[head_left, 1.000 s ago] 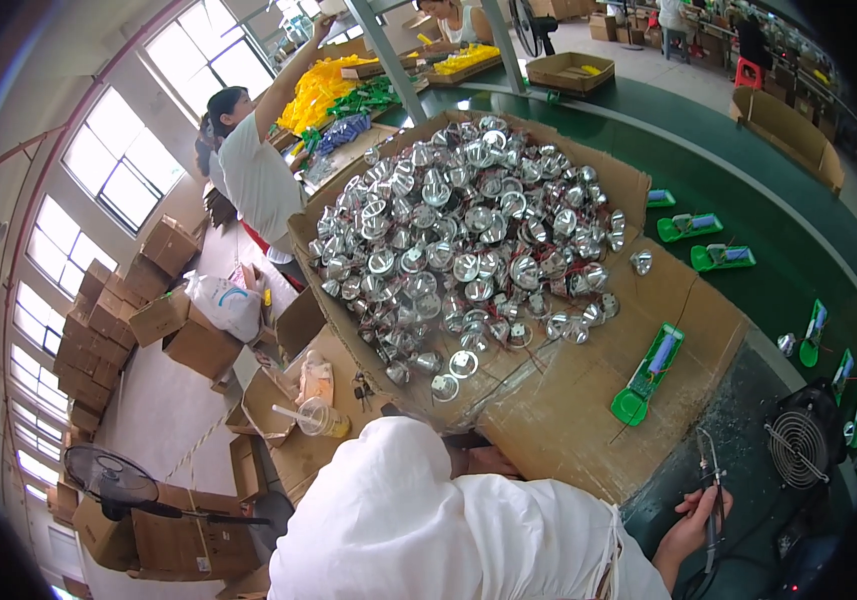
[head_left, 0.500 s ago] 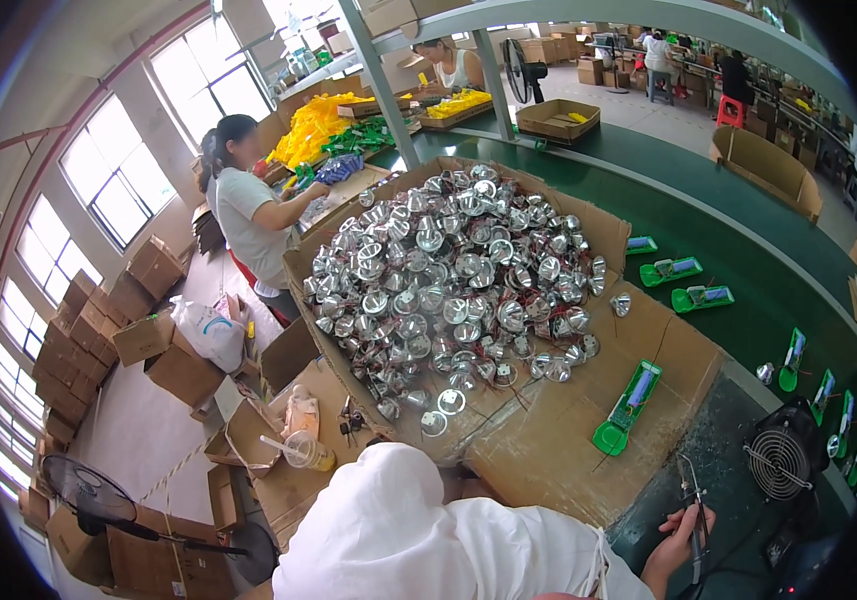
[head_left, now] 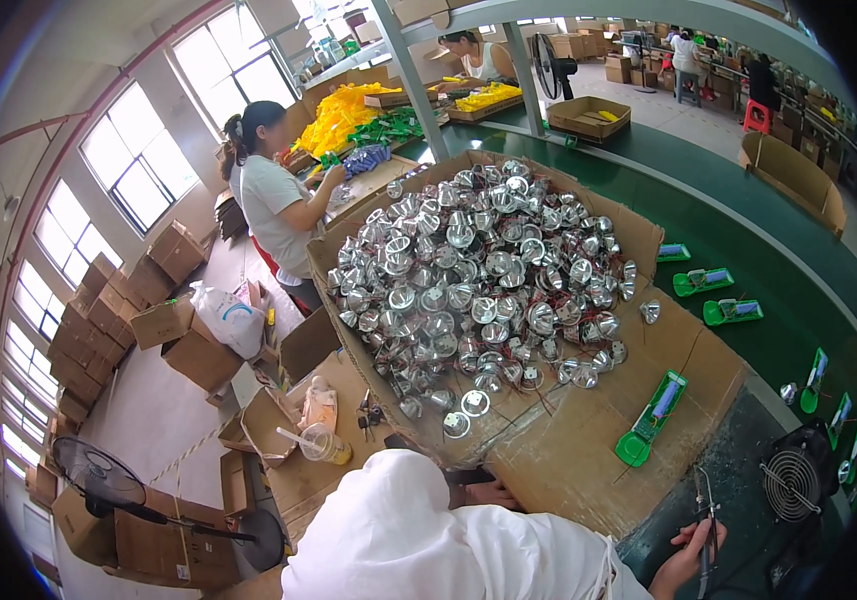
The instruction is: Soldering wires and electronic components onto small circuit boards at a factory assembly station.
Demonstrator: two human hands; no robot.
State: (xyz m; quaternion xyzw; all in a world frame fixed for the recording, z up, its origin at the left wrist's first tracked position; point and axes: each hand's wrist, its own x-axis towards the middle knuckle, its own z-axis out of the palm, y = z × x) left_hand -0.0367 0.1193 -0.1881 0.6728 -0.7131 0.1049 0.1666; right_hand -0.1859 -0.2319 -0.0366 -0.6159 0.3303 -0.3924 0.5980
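Note:
My right hand [head_left: 693, 550] is closed around a soldering iron [head_left: 705, 497] with a thin metal tip, over the dark bench at the lower right. My left hand [head_left: 489, 494] shows only partly beyond my white sleeve, low against the edge of the cardboard; its fingers are too hidden to read. A green lamp housing [head_left: 652, 420] with a blue cell and thin wires lies on the cardboard flap, up and left of my right hand. Beyond my left hand is a big heap of silver reflector cups [head_left: 488, 290] with red and dark wires, in an open cardboard box [head_left: 638, 222].
Green housings [head_left: 703, 281] lie along the green conveyor [head_left: 638, 180] at the right. A small fan [head_left: 790, 485] stands beside my right hand. To the left are a drink cup [head_left: 326, 446] and a floor fan [head_left: 98, 470]. A co-worker [head_left: 273, 195] works at the far left.
The whole view has shifted, so the scene sits further right in the picture. More of my left hand shows beyond the sleeve. My right hand still grips the soldering iron.

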